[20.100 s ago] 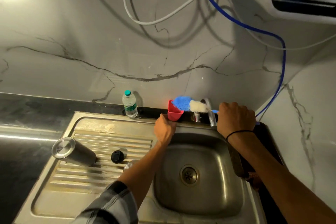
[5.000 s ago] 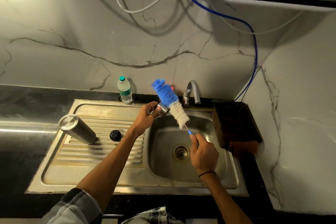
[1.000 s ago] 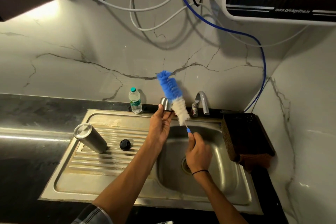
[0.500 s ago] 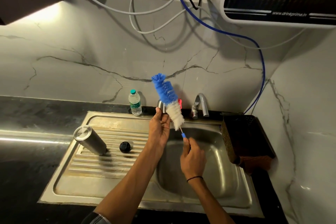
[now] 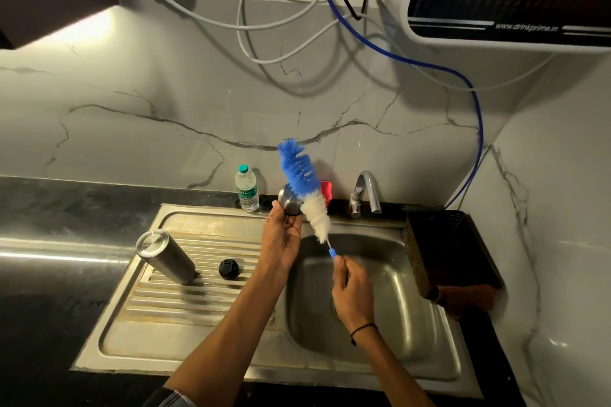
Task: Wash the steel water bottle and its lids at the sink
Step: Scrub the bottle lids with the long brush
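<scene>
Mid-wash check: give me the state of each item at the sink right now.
Steel bottle: lying on the drainboard, uncapped.
Black lid: on the drainboard, untouched.
Steel lid: held up by the left hand.
Brush: against the steel lid, handle in the right hand.
Tap: no water visible.
Plastic bottle: upright, capped.

Both forearms were bare; a thin black band (image 5: 363, 329) circled the right wrist, a striped sleeve (image 5: 172, 396) covered the left upper arm.

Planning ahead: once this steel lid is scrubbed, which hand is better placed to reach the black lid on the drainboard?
Probably the left hand: the black lid lies on its side. It must first put down the steel lid; the right hand grips the brush over the basin.
</scene>
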